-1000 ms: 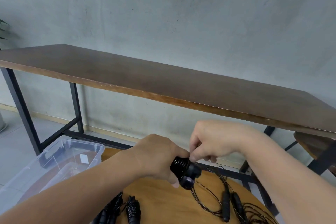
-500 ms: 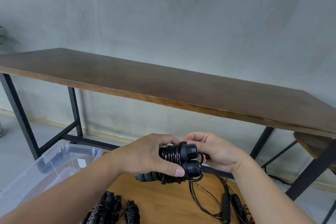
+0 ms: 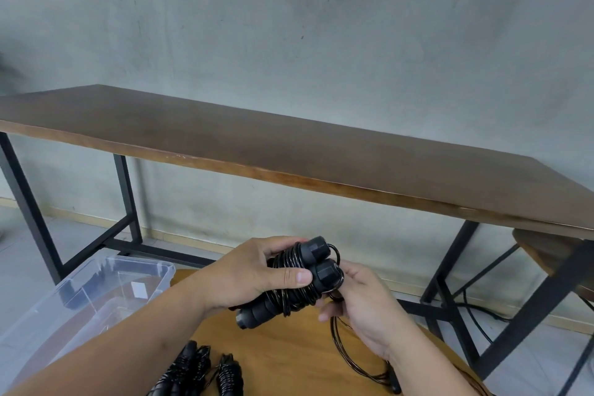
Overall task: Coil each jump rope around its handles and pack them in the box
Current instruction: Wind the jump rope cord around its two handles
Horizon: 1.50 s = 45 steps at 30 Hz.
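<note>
**Coiled jump rope held over the round table**

I hold a black jump rope [image 3: 299, 283] in the air above the light wooden round table [image 3: 289, 354], its two handles side by side and the thin cord wound round them in many turns. My left hand [image 3: 254, 276] is wrapped round the bundle, thumb lying across the coils near the capped handle ends, which point up and to the right. My right hand [image 3: 363, 302] sits just beside those ends, palm toward me, fingers curled and pinching a loop of cord that comes off the bundle.

Below my right hand, a loose black cord [image 3: 350, 360] hangs down onto the table and curves toward a dark handle [image 3: 394, 384] at the lower edge, partly hidden by my forearm. Near the front edge of the table lie already-coiled jump ropes [image 3: 205, 373], close together.

To the left of the table stands a clear plastic box [image 3: 96, 296], with a small white label showing through its wall. Beyond is a long dark wooden table [image 3: 289, 145] on black metal legs, against a grey concrete wall [image 3: 321, 26].
</note>
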Each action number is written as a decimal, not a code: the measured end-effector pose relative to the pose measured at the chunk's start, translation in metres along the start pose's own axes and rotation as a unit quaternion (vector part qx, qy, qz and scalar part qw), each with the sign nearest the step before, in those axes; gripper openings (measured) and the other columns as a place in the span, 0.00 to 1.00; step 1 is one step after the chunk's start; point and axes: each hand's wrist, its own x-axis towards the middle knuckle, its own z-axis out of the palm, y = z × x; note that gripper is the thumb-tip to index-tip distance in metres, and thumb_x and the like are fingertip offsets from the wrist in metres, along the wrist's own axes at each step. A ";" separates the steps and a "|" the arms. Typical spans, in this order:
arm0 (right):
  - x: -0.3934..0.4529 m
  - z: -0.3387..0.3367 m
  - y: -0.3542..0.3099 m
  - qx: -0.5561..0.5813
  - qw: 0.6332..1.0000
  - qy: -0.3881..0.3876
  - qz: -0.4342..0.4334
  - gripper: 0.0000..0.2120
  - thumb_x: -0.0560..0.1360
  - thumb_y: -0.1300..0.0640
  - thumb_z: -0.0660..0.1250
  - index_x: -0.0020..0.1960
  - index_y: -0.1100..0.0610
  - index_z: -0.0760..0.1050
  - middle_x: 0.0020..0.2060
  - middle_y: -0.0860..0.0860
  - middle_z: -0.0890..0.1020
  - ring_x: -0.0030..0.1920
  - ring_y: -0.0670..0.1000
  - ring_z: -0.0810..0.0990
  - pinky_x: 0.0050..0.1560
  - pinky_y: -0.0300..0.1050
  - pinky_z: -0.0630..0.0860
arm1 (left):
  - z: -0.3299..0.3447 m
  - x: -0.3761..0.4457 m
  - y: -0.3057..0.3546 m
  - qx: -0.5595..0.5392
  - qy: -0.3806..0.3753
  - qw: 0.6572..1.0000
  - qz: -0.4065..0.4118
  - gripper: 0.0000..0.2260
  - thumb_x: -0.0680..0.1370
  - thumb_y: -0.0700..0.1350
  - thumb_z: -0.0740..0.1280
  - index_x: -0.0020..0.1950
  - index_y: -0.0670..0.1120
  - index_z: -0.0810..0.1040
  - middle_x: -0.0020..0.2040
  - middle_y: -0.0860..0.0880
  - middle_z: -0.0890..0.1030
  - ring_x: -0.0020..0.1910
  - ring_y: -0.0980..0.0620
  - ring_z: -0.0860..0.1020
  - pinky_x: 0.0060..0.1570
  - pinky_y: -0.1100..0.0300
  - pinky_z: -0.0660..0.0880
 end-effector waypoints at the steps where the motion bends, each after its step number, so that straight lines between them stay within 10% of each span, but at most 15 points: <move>1: -0.002 0.001 0.000 0.007 1.000 0.018 -0.001 0.14 0.83 0.60 0.60 0.48 0.60 0.84 0.35 0.55 0.81 0.32 0.49 0.76 0.33 0.40 0.75 | 0.001 0.001 0.000 -0.010 0.000 1.000 0.001 0.24 0.69 0.59 0.74 0.64 0.60 0.78 0.57 0.52 0.84 0.54 0.51 0.83 0.52 0.58 0.79; 17: -0.015 0.014 -0.002 0.144 0.980 0.136 -0.026 0.10 0.80 0.65 0.64 0.53 0.59 0.84 0.44 0.59 0.86 0.42 0.53 0.84 0.42 0.41 0.81 | -0.005 0.005 -0.006 -0.175 0.027 0.983 -0.056 0.18 0.72 0.52 0.73 0.61 0.48 0.80 0.50 0.37 0.84 0.43 0.39 0.83 0.43 0.52 0.80; 35: -0.017 0.011 -0.017 0.170 0.981 0.076 -0.053 0.23 0.65 0.62 0.72 0.61 0.58 0.79 0.40 0.55 0.85 0.38 0.49 0.82 0.48 0.41 0.81 | -0.008 0.009 -0.015 -0.333 -0.055 0.938 -0.080 0.30 0.55 0.58 0.84 0.51 0.44 0.85 0.43 0.41 0.82 0.38 0.41 0.84 0.37 0.54 0.81; 45: -0.001 0.012 -0.026 0.166 0.965 0.200 -0.035 0.08 0.73 0.66 0.72 0.53 0.61 0.83 0.39 0.55 0.85 0.37 0.50 0.81 0.44 0.42 0.80 | 0.001 0.013 -0.017 -0.354 -0.088 0.929 -0.063 0.26 0.62 0.55 0.83 0.54 0.43 0.84 0.44 0.40 0.82 0.40 0.41 0.83 0.40 0.53 0.80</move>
